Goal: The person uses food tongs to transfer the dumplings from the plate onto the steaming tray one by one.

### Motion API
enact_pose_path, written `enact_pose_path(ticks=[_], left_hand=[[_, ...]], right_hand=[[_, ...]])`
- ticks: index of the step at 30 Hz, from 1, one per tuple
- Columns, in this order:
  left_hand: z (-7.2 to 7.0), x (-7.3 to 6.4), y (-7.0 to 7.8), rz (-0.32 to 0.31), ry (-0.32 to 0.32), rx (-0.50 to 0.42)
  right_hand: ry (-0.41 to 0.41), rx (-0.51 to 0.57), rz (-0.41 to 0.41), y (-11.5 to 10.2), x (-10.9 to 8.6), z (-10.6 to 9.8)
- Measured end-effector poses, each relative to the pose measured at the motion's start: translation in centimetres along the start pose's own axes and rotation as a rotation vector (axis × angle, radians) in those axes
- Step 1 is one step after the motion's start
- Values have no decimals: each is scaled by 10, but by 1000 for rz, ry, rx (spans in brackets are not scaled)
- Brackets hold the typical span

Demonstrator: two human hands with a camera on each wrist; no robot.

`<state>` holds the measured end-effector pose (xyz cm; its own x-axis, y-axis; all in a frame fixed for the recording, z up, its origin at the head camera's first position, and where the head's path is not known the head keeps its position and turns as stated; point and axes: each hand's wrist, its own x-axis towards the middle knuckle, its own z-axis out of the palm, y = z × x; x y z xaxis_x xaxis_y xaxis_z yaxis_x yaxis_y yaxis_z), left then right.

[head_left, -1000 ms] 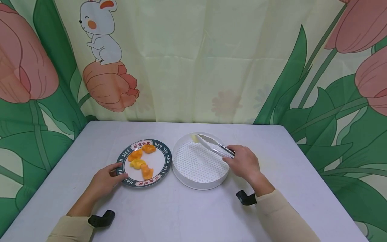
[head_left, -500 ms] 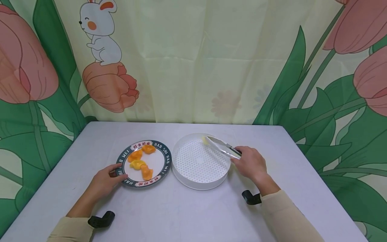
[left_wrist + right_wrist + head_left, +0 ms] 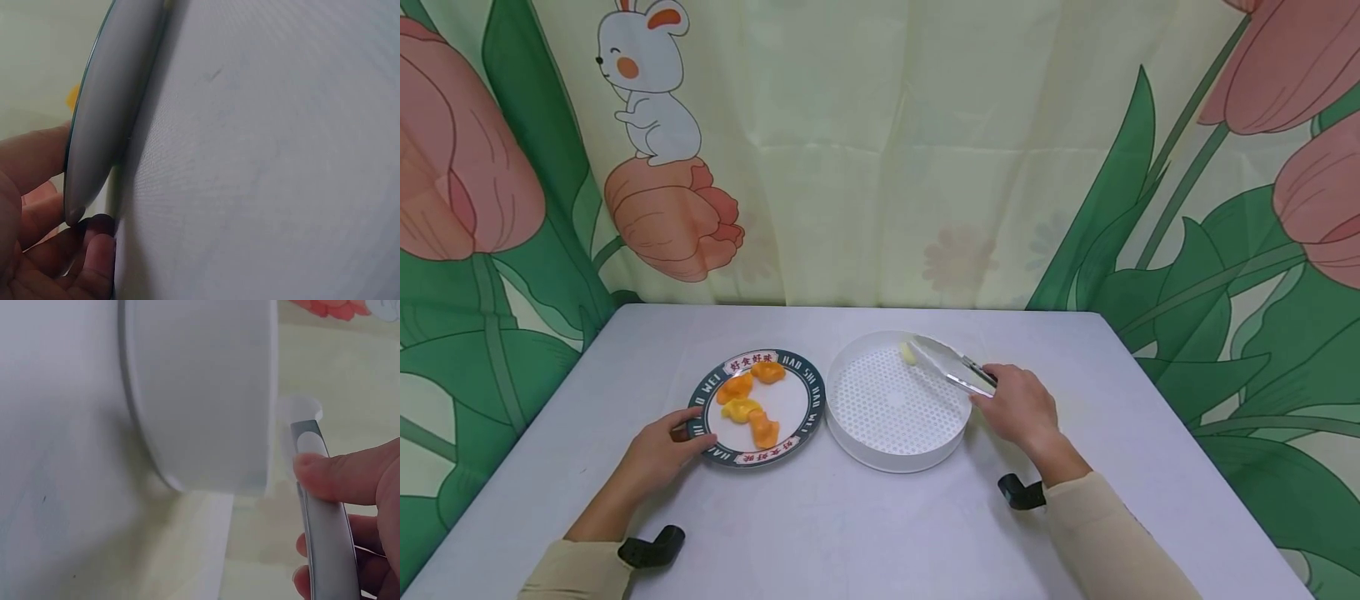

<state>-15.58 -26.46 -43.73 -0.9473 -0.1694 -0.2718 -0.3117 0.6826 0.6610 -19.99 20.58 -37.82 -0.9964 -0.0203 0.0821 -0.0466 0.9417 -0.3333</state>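
My left hand (image 3: 658, 454) grips the left rim of a round plate (image 3: 815, 410) with a dark blue lettered border. In the left wrist view, fingers lie on both sides of the plate's edge (image 3: 106, 119). Several orange and yellow dumpling-like pieces (image 3: 764, 427) lie on the plate. My right hand (image 3: 1021, 410) holds metal tongs (image 3: 958, 367) by the handle end, thumb pressed on one arm in the right wrist view. The tongs' tips reach over a white round steamer tray (image 3: 895, 458) with a perforated bottom. A small pale yellow piece (image 3: 907, 354) is right at the tips, near the tray's far side.
The plate and tray stand side by side on a white-covered table (image 3: 865, 533). Behind the table hangs a curtain (image 3: 850, 167) printed with tulips and a rabbit. A black wrist mount (image 3: 653, 547) sits on the left sleeve, and another mount (image 3: 1022, 492) on the right.
The tongs moved right with the pale yellow piece, then stopped over the tray's far right. The piece now sits slightly lower against the tips. The left hand and plate stay put.
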Motion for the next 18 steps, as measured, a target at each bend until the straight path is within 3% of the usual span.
enact_pose_path(ticks=[10, 18], left_hand=[[1, 1, -1, -6, 7, -5], [3, 0, 0, -3, 13, -7]], right_hand=[[-12, 104, -75, -23, -10, -2], [-53, 122, -151, -48, -18, 5]])
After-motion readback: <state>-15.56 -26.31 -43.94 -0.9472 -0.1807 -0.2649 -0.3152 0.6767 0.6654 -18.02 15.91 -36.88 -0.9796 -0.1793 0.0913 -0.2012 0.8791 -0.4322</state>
